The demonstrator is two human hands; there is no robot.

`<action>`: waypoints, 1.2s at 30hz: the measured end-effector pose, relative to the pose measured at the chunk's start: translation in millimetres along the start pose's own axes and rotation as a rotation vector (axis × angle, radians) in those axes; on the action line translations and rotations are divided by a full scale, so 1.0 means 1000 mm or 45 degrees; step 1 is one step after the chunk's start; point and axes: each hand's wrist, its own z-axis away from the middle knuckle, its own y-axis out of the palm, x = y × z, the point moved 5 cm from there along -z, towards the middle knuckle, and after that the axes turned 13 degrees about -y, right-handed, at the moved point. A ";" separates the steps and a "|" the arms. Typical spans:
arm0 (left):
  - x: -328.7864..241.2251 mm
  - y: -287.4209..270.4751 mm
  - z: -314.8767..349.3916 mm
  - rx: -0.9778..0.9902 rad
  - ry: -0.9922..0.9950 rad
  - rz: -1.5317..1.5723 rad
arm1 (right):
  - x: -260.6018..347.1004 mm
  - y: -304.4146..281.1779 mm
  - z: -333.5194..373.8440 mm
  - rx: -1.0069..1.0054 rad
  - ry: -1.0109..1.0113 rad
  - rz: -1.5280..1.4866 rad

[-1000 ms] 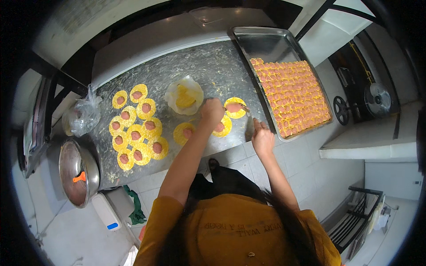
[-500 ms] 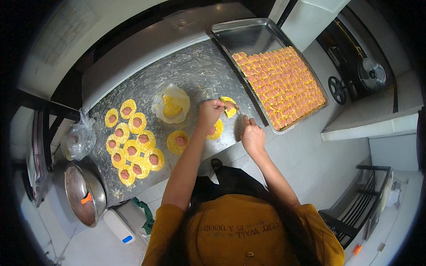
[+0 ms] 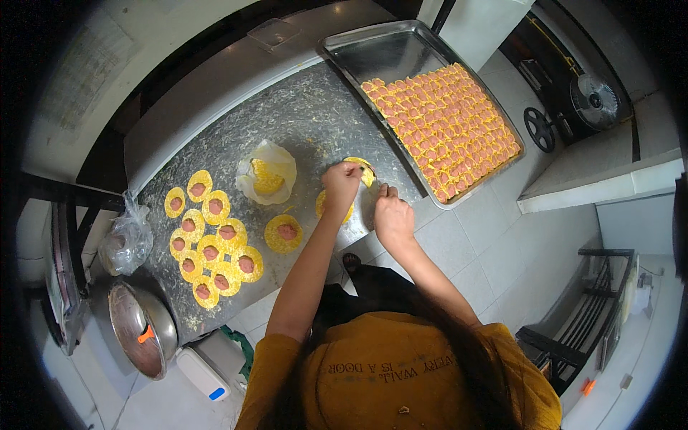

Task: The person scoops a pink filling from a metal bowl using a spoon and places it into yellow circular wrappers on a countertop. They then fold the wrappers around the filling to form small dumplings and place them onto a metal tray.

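Note:
My left hand [image 3: 342, 188] pinches the edge of a round yellow dumpling wrapper [image 3: 368, 177], which is partly folded; its filling is hidden behind the fingers. My right hand [image 3: 393, 215] is closed just to the right and nearer to me, around a thin tool that hardly shows now. Another yellow wrapper [image 3: 320, 206] lies partly under my left wrist. To its left is a flat wrapper with a pink lump of meat filling [image 3: 288, 232]. A stack of yellow wrappers [image 3: 266, 179] sits in an opened white wrapping beyond my left forearm.
Several filled wrappers [image 3: 210, 253] lie flat at the table's left. A metal tray [image 3: 376, 59] at the right holds rows of finished dumplings [image 3: 448, 132]. Below the table's left edge stands a steel bowl [image 3: 170, 332] with pink filling and an orange-handled utensil [image 3: 145, 335]. A plastic bag [image 3: 127, 240] hangs nearby.
My right hand has drawn slightly back and left from the wrapper, and the thin tool shows less. My left fingers still pinch the wrapper. The whole view has shifted a little.

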 end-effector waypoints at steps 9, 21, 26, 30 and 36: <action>0.001 -0.012 -0.003 0.106 -0.558 0.330 | 0.010 -0.009 0.009 -0.047 -0.069 0.097; -0.003 -0.013 0.003 0.076 -0.230 -0.162 | 0.007 -0.009 0.011 0.040 -0.006 -0.106; -0.026 -0.009 0.021 -0.164 0.202 -0.416 | 0.008 -0.006 0.010 0.056 -0.005 -0.144; -0.029 -0.010 0.023 -0.216 0.176 -0.507 | 0.009 -0.011 0.009 0.076 -0.015 -0.182; -0.039 -0.006 0.038 -0.263 0.263 -0.692 | 0.007 -0.011 0.008 0.075 -0.058 -0.192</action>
